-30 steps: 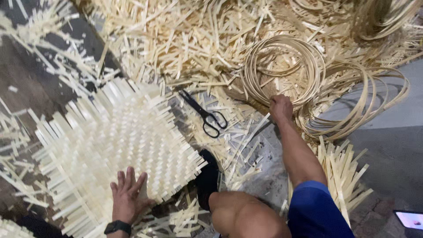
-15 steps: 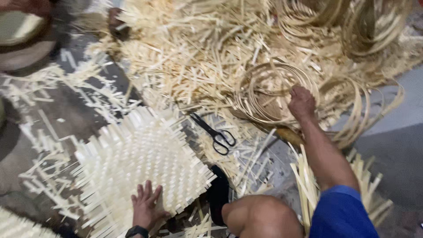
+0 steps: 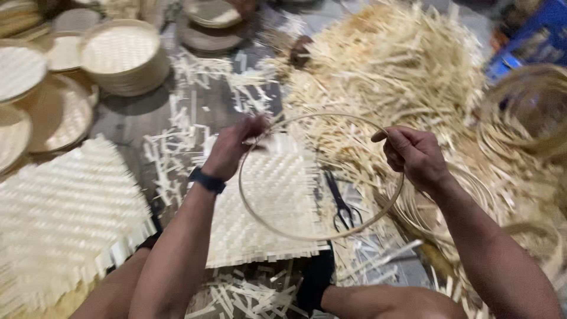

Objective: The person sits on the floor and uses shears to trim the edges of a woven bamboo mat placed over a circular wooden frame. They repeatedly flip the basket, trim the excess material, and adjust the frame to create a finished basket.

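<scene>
I hold a thin bamboo hoop (image 3: pixel 322 176) up in front of me with both hands, above the floor (image 3: pixel 127 121) where I sit. My left hand (image 3: pixel 233 147) grips the hoop at its upper left rim, fingers (image 3: pixel 251 127) closed around the strip, a dark band (image 3: pixel 207 180) on the wrist. My right hand (image 3: pixel 413 155) pinches the hoop at its upper right rim, fingers (image 3: pixel 393 142) curled shut on it. The hoop hangs roughly upright and tilted toward me, clear of the things below.

Seen through and under the hoop lies a square woven bamboo mat (image 3: pixel 269 207) with loose strip ends along its near edge. Black scissors (image 3: pixel 342 204) lie just beside the mat's right edge, partly framed by the hoop's lower right arc. A second, larger woven mat (image 3: pixel 68 210) lies to my left, apart from the first.

Behind the hoop rises a big heap of pale bamboo offcuts (image 3: pixel 401 65), with short scraps scattered over the floor. At far left stand round woven trays (image 3: pixel 121 53) in a stack, with more flat trays beside it. To my right lie coils of bamboo strip (image 3: pixel 522 112). My knee (image 3: pixel 384 301) shows at the bottom edge.
</scene>
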